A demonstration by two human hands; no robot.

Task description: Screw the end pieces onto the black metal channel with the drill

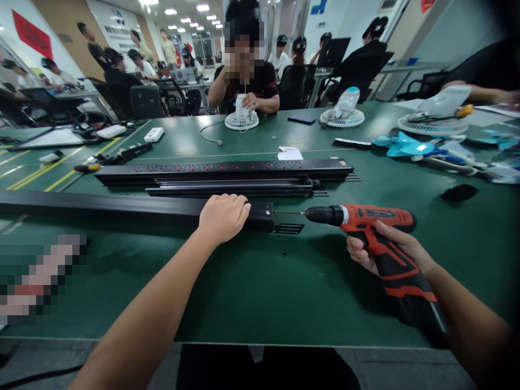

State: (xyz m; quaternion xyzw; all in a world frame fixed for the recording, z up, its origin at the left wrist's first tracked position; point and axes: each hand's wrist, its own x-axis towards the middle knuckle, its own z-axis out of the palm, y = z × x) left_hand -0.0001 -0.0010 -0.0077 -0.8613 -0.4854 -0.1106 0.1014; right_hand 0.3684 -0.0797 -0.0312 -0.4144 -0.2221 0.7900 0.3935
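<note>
My left hand [222, 216] is closed over the right end of a long black power strip [122, 207] that lies across the green table [260, 292]. My right hand [385, 249] grips the handle of a red and black cordless drill [365, 219]. The drill's thin bit points left and meets the end face of the strip by a small black bracket [287, 228]. A tiny dark screw [284, 253] lies on the table just below the bracket.
Two more black power strips [223, 172] lie side by side behind mine. A person across the table holds a small white fan [242, 116]. More white fans [342, 114], blue fan blades [402, 145], a yellow-handled screwdriver [87, 168] and papers [290, 154] lie around.
</note>
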